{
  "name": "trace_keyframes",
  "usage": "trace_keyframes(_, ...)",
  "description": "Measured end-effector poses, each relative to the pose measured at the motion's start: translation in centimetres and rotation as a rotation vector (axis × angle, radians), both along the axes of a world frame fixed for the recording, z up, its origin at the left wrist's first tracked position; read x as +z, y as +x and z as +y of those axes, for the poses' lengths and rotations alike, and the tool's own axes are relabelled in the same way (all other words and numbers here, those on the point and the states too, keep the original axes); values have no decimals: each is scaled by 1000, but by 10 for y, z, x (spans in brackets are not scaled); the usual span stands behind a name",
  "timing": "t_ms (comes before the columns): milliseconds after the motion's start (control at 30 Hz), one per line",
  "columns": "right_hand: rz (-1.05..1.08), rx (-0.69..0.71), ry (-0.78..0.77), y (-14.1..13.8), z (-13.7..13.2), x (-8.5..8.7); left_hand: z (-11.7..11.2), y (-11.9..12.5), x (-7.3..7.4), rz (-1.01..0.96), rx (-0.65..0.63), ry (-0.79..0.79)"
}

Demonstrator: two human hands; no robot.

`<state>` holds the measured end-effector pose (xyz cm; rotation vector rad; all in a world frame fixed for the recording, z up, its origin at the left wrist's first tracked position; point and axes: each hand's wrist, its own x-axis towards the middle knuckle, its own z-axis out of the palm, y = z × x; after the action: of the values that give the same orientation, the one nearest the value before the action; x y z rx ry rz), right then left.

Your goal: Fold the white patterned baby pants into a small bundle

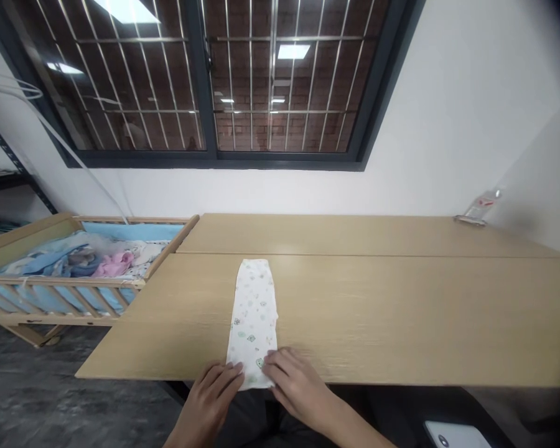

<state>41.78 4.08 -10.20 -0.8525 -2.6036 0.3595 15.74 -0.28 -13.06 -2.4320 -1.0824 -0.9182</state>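
Note:
A folded white cloth piece [252,311] with small green and grey prints lies lengthwise on the wooden table. It looks like a small garment, though its exact kind is unclear from the fold. Its near end reaches the table's front edge and hangs slightly over. My left hand [212,395] grips the near left corner, fingers on top and thumb hidden. At the near right corner, my right hand [296,382] holds the cloth with its fingers bent over the edge.
The wooden table [392,311] extends far to the right, with a clear plastic packet [480,207] at its back right. On the left stands a wooden crib [70,286] holding blue and pink cloths [114,264]. A white phone-like device [457,434] rests below the table edge, lower right.

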Motion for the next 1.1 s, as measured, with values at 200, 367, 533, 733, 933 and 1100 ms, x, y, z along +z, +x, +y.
trace_keyframes(200,75,-61,-89,6,-18,11,-11,8,23,-50,-41,-15)
trace_keyframes(367,186,-108,-259,11,-8,48,0,7,48,-87,-77,-56)
trace_keyframes(533,303,-161,-289,7,32,78,52,3,63,-108,-46,-227)
trace_keyframes(733,476,-226,-223,-1,108,70,137,10,86,-277,17,-414)
trace_keyframes(933,582,-343,-193,-13,186,29,204,19,88,-284,171,-546)
trace_keyframes(1100,612,-460,-256,-27,229,-1,240,25,65,-240,274,-579)
